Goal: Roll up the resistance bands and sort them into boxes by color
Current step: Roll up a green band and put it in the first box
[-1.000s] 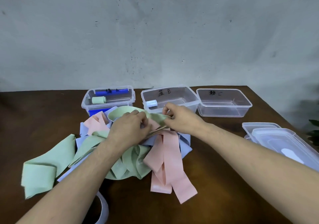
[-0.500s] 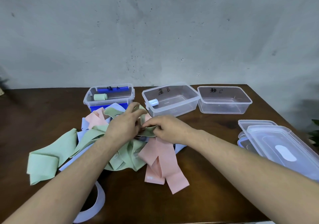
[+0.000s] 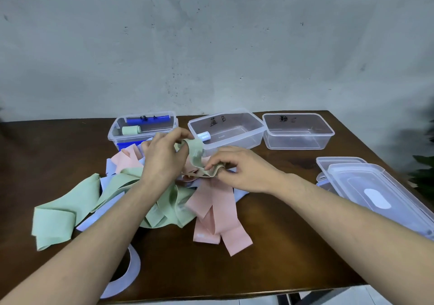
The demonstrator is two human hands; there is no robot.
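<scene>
Above the tangled pile, our left hand (image 3: 164,161) and right hand (image 3: 237,170) pinch a pale green stretchy resistance band (image 3: 196,154), starting its roll; next we should tighten the coil evenly.

A dark brown wooden table (image 3: 270,246) stood against a grey wall. Along its far edge sat three clear boxes in a row: the left box (image 3: 112,135) (blue-latched), the middle box (image 3: 234,144) and the right box (image 3: 298,142). A stack of clear lids (image 3: 380,187) lay at the right edge. A loose heap of bands covered the middle: green bands (image 3: 61,217), pink bands (image 3: 216,213) and pale blue bands (image 3: 126,279).
</scene>
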